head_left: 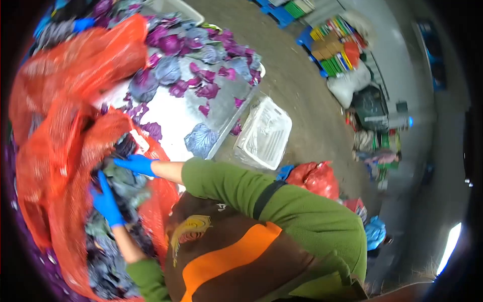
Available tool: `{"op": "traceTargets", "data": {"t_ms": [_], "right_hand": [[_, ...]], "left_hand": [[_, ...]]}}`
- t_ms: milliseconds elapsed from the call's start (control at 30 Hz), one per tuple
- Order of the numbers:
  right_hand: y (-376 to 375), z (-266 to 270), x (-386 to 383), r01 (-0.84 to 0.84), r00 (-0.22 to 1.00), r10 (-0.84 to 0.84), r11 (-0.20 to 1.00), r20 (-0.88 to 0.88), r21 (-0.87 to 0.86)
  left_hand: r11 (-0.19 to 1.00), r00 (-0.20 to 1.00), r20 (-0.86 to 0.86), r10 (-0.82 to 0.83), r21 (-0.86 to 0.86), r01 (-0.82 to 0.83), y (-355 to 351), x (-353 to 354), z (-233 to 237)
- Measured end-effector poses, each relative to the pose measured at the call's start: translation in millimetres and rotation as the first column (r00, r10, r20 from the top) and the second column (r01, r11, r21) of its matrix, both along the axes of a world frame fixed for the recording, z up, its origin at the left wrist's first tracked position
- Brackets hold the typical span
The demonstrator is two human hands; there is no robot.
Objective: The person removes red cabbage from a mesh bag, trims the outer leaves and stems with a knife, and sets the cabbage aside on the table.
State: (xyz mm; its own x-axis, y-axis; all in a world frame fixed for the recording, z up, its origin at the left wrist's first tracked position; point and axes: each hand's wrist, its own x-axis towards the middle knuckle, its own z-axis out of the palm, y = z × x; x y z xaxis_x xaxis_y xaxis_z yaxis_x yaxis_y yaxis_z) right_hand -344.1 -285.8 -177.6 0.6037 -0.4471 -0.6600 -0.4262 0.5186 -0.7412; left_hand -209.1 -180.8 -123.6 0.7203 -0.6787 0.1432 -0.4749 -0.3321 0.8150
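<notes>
In blue gloves, both my hands are inside the mouth of a red mesh sack [75,166] filled with dark, bluish-green cabbage leaves [123,181]. My left hand [106,202] lies against the leaves with its fingers stretched and apart. Just above it, my right hand [137,164] reaches in from the sack's edge, fingers extended over the leaves; their tips are partly hidden. More dark leaves [108,267] show lower down in the sack. A whitish tag [140,141] sits near the sack's rim.
A metal table [173,113] beside the sack carries scattered purple cabbage leaves [206,90] and a loose outer leaf [200,140]. A plastic-wrapped white crate [265,133] stands on the floor. Red bags [314,179] lie behind my arm. Another person's blue glove [83,24] shows at top left.
</notes>
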Motion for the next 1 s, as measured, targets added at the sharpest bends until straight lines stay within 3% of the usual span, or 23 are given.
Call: {"op": "traceTargets", "data": {"t_ms": [33, 67, 100, 133, 200, 267, 333, 400, 467, 500, 533, 567, 600, 633, 667, 700, 800, 867, 933, 967, 1000], "right_hand": [[-7, 18, -18, -0.071, 0.997, 0.071, 0.996, -0.007, 0.052], [-10, 18, -25, -0.033, 0.999, 0.033, 0.998, -0.004, 0.047], [-11, 14, -38, -0.104, 0.994, 0.098, 0.988, 0.053, 0.114], [-15, 12, -55, -0.177, 0.981, 0.161, 0.970, 0.106, 0.165], [2, -7, -51, -0.056, 0.983, 0.069, 0.995, 0.172, -0.083], [16, -12, -47, -0.025, 0.995, 0.039, 0.990, 0.097, -0.139], [15, 5, -45, 0.017, 0.990, -0.017, 1.000, 0.137, 0.002], [3, -43, -20, -0.132, 0.990, 0.130, 0.991, 0.055, 0.031], [5, -10, -41, -0.098, 0.992, 0.099, 0.995, 0.075, -0.008], [9, 12, -56, 0.023, 0.995, -0.026, 0.999, 0.092, 0.040], [2, 48, -87, -0.038, 0.997, 0.030, 0.993, 0.073, 0.115], [3, 51, -102, 0.055, 0.976, -0.096, 0.977, 0.195, 0.205], [5, 51, -116, 0.133, 0.927, -0.225, 0.945, 0.299, 0.298], [6, 52, -131, 0.099, 0.818, -0.381, 0.832, 0.431, 0.546], [2, 68, -152, 0.073, 0.748, -0.476, 0.751, 0.462, 0.656], [-7, 64, -163, 0.114, 0.742, -0.496, 0.756, 0.451, 0.644], [-47, 7, -177, 0.335, 0.933, -0.345, 0.936, 0.099, 0.108], [-77, -31, -200, 0.269, 0.916, -0.327, 0.931, -0.231, -0.247], [-103, -52, -225, 0.235, 0.821, -0.428, 0.857, -0.379, -0.459], [-104, -5, -255, 0.214, 0.833, -0.439, 0.818, -0.338, -0.534], [-119, -34, -270, 0.190, 0.783, -0.424, 0.859, -0.456, -0.475]], "left_hand": [[0.995, 0.963, -0.255, -0.091, 0.012, 0.098, 11, -11, 0], [0.982, 0.852, -0.499, -0.157, 0.013, 0.189, 22, -22, -8], [0.986, 0.969, -0.184, -0.167, -0.029, 0.165, 28, -35, -18], [0.983, 0.980, 0.142, -0.137, -0.099, 0.152, 29, -48, -26], [0.999, 0.958, 0.282, -0.042, -0.008, 0.046, 32, -33, -26], [0.980, 0.933, 0.332, 0.138, 0.092, -0.178, 37, -8, -85], [0.982, 0.996, 0.077, -0.041, 0.187, 0.026, 26, -12, -58], [0.963, 0.983, 0.149, 0.106, 0.232, -0.139, 21, 9, -93], [0.865, 0.978, 0.163, 0.132, 0.463, -0.194, 7, -24, -35], [0.873, 0.982, 0.157, 0.104, 0.459, -0.166, 4, -52, 6], [0.937, 0.989, 0.135, -0.062, 0.349, 0.011, 8, -83, 51], [0.954, 0.967, 0.126, -0.223, 0.232, 0.190, 8, -99, 72], [0.934, 0.937, 0.103, -0.335, 0.167, 0.316, 10, -108, 77], [0.913, 0.918, 0.093, -0.386, 0.178, 0.366, 10, -109, 68], [0.894, 0.902, 0.079, -0.425, 0.194, 0.404, 4, -109, 56], [0.877, 0.891, 0.057, -0.450, 0.213, 0.430, -5, -109, 40], [0.817, 0.853, -0.011, -0.521, 0.284, 0.503, -53, -101, -23], [0.760, 0.801, -0.042, -0.598, 0.289, 0.583, -96, -104, -72], [0.667, 0.663, 0.073, -0.745, 0.068, 0.742, -138, -101, -135], [0.701, 0.831, -0.267, -0.488, 0.448, 0.555, -159, -137, -101], [0.752, 0.683, -0.492, -0.539, 0.083, 0.653, -168, -148, -88]]}}
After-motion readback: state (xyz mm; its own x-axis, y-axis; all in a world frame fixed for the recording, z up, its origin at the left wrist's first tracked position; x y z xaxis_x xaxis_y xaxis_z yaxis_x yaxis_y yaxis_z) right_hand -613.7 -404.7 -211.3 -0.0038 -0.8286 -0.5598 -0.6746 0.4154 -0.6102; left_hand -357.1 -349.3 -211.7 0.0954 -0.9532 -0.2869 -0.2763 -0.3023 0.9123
